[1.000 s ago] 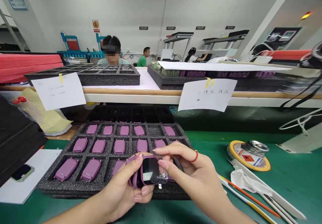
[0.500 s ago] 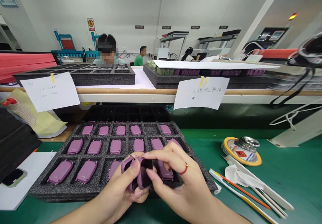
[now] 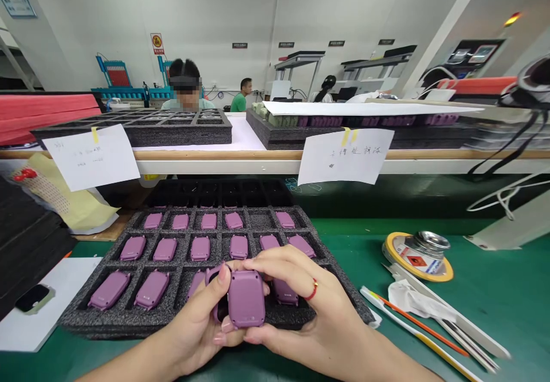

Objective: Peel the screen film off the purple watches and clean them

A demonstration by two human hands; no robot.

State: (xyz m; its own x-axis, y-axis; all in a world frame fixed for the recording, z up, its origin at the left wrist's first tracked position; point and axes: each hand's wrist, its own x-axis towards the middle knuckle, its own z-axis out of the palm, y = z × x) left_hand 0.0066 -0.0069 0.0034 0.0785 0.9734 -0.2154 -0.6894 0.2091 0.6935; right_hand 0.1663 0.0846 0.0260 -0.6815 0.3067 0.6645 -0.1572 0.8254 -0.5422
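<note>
Purple watch case (image 3: 246, 300), rounded-cornered and smooth, shows its back, small dark dots near its corners, faint markings low down. Over the foam tray's (image 3: 107, 326) near edge, the right hand (image 3: 320, 307) pinches it top and bottom; the left hand (image 3: 198, 320) grips a dark-faced second case (image 3: 223, 306) just behind.
</note>
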